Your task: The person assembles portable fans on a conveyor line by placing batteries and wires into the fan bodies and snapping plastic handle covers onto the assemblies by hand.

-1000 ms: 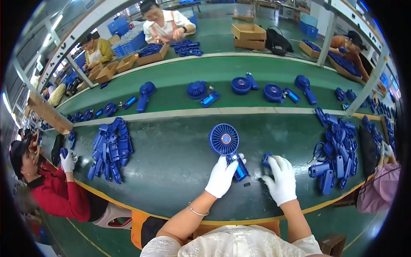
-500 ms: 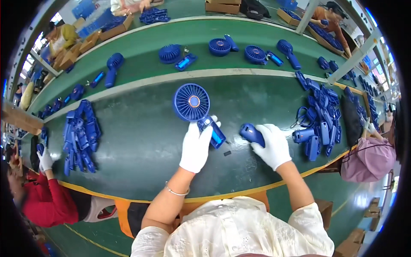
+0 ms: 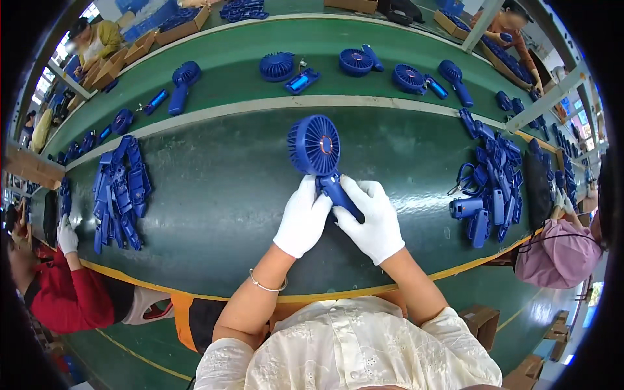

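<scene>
A dark blue handheld fan (image 3: 318, 146) is held above the green table, its round grille up and tilted to the right. My white-gloved left hand (image 3: 303, 218) grips the handle near its top from the left. From the right, my gloved right hand (image 3: 372, 221) pinches the lower handle. A smooth blue cover (image 3: 342, 197) lies on the handle between my hands, and the battery is out of sight beneath it. Both hands are closed on the fan.
Blue handle shells (image 3: 120, 195) are piled at the left; more blue parts (image 3: 497, 182) and scissors (image 3: 463, 179) lie at the right. Beyond a pale ledge (image 3: 260, 110), a green belt (image 3: 221, 78) carries fans. Co-workers sit on both sides and across.
My right hand has brought the loose blue cover left onto the fan's handle, over the exposed battery. The fan has turned to face right. Fans on the belt appear shifted rightward.
</scene>
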Demonstrator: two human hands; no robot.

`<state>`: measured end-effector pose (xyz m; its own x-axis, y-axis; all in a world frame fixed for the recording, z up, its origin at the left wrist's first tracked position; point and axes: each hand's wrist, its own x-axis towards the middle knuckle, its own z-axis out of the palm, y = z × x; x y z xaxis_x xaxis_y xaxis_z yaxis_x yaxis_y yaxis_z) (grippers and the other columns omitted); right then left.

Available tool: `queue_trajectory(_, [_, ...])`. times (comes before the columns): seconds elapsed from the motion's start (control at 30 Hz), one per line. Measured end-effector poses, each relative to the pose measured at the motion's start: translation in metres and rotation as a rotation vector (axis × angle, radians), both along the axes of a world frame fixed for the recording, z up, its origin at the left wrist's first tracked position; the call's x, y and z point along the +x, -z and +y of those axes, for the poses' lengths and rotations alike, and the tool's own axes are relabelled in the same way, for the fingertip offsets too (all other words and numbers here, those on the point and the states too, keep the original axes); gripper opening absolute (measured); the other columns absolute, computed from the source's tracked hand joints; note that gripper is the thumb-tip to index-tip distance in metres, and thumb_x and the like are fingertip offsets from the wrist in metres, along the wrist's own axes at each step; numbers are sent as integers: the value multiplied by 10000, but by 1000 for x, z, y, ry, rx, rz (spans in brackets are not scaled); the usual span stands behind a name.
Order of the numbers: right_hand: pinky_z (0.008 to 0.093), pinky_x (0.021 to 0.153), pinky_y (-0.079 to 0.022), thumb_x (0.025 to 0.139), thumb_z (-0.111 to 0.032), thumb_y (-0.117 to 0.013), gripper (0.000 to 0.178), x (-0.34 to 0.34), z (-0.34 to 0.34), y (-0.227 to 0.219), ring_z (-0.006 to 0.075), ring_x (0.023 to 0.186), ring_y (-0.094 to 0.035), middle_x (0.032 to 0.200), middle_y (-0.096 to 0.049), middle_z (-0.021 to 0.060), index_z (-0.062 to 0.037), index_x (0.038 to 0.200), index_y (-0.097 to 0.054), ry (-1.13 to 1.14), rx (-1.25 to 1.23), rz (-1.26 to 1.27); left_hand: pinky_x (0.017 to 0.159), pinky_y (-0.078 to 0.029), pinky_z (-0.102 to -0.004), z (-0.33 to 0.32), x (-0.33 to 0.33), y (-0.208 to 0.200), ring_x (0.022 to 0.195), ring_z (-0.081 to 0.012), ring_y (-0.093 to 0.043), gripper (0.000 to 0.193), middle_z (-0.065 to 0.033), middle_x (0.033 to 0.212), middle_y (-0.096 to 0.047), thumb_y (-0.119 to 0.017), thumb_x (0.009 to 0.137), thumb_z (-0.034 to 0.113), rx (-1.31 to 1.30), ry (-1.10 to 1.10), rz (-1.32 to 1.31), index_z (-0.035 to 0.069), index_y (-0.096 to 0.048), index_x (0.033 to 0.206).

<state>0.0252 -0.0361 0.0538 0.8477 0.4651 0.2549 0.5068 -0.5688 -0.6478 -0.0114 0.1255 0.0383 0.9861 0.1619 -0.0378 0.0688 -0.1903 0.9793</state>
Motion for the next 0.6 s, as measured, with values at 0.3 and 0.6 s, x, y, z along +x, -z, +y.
queue_trajectory(0.3, [429,864,-495,788,-117,-749,532,-19,18,18,352,1031,-598,1150,-588,174,-58,1296,-604,66,-41,-300,1130,-368,-359,-8,3,2,1307,-203,-484,511,-104,1372,-506,-541,989,94,-669,33,-84,-9,-364,1457])
queue_trajectory(0.6, [378,963,-488,820,55,-590,362,-11,-2,25,302,1095,-624,1167,-643,151,-14,1170,-650,-46,385,-45,1047,-451,-375,9,-1,4,1141,-228,-597,302,-124,1170,-627,-586,940,29,-872,33,-143,-18,-557,1237])
